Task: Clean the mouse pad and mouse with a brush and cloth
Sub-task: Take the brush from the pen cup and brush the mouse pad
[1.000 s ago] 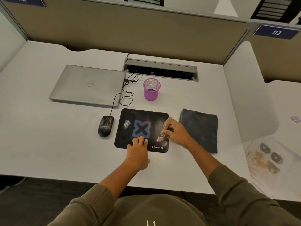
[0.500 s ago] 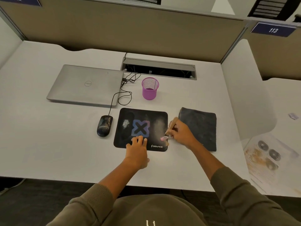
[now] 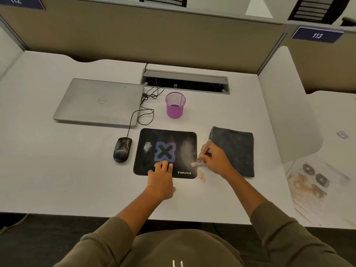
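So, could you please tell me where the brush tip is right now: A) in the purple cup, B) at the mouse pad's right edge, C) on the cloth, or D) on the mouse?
B: the right hand holds the brush, tip at the mouse pad edge.

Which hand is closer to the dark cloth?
The right hand, gripping the brush, sits right beside the cloth, at its left edge. The left hand rests on the mouse pad, farther left.
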The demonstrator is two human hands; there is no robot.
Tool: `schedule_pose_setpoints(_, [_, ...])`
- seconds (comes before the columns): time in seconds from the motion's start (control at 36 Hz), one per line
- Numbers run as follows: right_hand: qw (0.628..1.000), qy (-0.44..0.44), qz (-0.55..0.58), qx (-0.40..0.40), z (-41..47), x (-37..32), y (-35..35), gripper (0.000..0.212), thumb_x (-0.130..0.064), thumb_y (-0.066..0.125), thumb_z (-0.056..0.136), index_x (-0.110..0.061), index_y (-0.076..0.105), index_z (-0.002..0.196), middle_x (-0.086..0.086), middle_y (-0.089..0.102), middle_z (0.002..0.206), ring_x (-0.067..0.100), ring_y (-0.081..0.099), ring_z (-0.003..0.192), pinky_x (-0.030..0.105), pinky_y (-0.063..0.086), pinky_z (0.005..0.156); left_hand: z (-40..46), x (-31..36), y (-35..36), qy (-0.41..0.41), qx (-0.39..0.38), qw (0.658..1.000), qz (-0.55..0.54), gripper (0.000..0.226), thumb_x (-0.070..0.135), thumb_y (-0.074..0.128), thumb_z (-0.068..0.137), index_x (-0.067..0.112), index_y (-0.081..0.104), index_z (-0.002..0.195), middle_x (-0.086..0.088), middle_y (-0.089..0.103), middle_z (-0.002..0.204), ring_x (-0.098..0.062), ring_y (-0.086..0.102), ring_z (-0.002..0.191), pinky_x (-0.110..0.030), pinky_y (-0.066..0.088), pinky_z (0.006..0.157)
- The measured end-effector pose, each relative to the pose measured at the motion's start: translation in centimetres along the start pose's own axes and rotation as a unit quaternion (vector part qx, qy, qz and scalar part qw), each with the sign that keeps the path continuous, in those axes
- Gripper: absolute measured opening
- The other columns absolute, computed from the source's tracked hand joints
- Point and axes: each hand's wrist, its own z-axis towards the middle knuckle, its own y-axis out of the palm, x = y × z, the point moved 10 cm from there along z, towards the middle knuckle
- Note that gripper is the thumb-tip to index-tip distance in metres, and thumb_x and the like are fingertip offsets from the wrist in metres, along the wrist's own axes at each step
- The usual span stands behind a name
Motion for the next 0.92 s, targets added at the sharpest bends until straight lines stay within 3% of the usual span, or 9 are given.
schedule_pose_setpoints(0.08, [0.998, 0.009, -0.055, -0.042, -0.6, 1.1, 0.3, 0.018, -0.001, 0.067, 0.096, -0.017, 0.058, 0.096, 0.001, 0.068, 0.091, 0.022, 0.069, 0.083, 0.034, 0.062, 0.074, -0.1, 0.0, 0.1, -0.001, 0.0, 1.0, 0.002, 0.095, 0.062, 0.062, 0.096, 0.018, 0.014, 0.166, -0.013, 0.019, 0.168, -0.04, 0.024, 0.153, -0.053, 0.038, 0.117])
schedule_pose_setpoints(0.17, [0.995, 0.009, -0.077, -0.071, -0.8, 0.6, 0.3, 0.016, 0.0, 0.067, 0.097, -0.014, 0.059, 0.098, 0.002, 0.068, 0.093, 0.025, 0.069, 0.085, 0.029, 0.06, 0.074, -0.1, 0.0, 0.0, -0.002, 0.002, 1.0, 0.003, 0.095, 0.062, 0.061, 0.096, 0.018, 0.015, 0.166, -0.013, 0.019, 0.167, -0.04, 0.024, 0.153, -0.053, 0.039, 0.117])
schedule_pose_setpoints(0.28, [1.0, 0.008, -0.007, 0.003, 0.1, -0.6, -1.2, 0.018, -0.002, 0.074, 0.092, -0.014, 0.06, 0.093, 0.001, 0.069, 0.091, 0.013, 0.068, 0.076, 0.022, 0.057, 0.068, -0.1, 0.1, 0.0, 0.001, 0.001, 1.0, 0.002, 0.094, 0.062, 0.061, 0.097, 0.018, 0.014, 0.166, -0.013, 0.018, 0.168, -0.04, 0.024, 0.153, -0.053, 0.038, 0.118])
schedule_pose_setpoints(0.42, [0.997, 0.034, 0.038, 0.06, 1.0, -0.6, -0.7, 0.016, -0.01, 0.076, 0.094, -0.011, 0.06, 0.097, 0.004, 0.069, 0.091, 0.017, 0.069, 0.078, 0.024, 0.06, 0.07, -0.1, 0.0, -0.1, 0.004, -0.001, 1.0, 0.011, 0.095, 0.063, 0.06, 0.097, 0.019, 0.013, 0.167, -0.013, 0.017, 0.168, -0.04, 0.022, 0.154, -0.052, 0.038, 0.118])
schedule_pose_setpoints(0.56, [1.0, 0.025, -0.007, 0.0, -0.2, 0.2, 0.6, 0.015, 0.0, 0.068, 0.096, -0.005, 0.054, 0.095, 0.019, 0.062, 0.085, 0.013, 0.057, 0.066, 0.018, 0.054, 0.064, -0.1, 0.0, -0.1, 0.005, -0.002, 1.0, 0.011, 0.096, 0.062, 0.061, 0.097, 0.018, 0.013, 0.167, -0.013, 0.017, 0.168, -0.04, 0.022, 0.154, -0.053, 0.038, 0.118])
schedule_pose_setpoints(0.69, [0.994, 0.03, -0.086, -0.064, -0.4, 1.1, 1.0, 0.021, -0.001, 0.069, 0.096, -0.019, 0.058, 0.098, 0.006, 0.066, 0.089, 0.019, 0.063, 0.076, 0.029, 0.056, 0.07, -0.1, 0.1, 0.0, 0.004, 0.0, 1.0, 0.005, 0.095, 0.061, 0.061, 0.097, 0.017, 0.013, 0.166, -0.012, 0.018, 0.167, -0.04, 0.023, 0.153, -0.053, 0.038, 0.117])
schedule_pose_setpoints(0.83, [0.999, 0.042, -0.013, 0.028, 0.7, 0.6, -0.4, 0.022, -0.006, 0.071, 0.095, -0.025, 0.061, 0.094, 0.0, 0.069, 0.092, 0.02, 0.069, 0.083, 0.033, 0.063, 0.076, 0.0, 0.1, 0.1, 0.006, -0.001, 1.0, 0.003, 0.095, 0.062, 0.062, 0.096, 0.018, 0.015, 0.166, -0.012, 0.02, 0.167, -0.04, 0.025, 0.152, -0.053, 0.039, 0.117])
schedule_pose_setpoints(0.92, [0.999, 0.031, -0.013, 0.029, 0.7, 0.4, 0.4, 0.027, -0.009, 0.075, 0.096, -0.03, 0.058, 0.091, -0.001, 0.067, 0.089, 0.018, 0.068, 0.079, 0.031, 0.062, 0.074, 0.0, 0.0, -0.1, 0.009, -0.003, 1.0, 0.006, 0.094, 0.062, 0.061, 0.097, 0.018, 0.015, 0.166, -0.012, 0.018, 0.168, -0.04, 0.024, 0.153, -0.053, 0.038, 0.118])
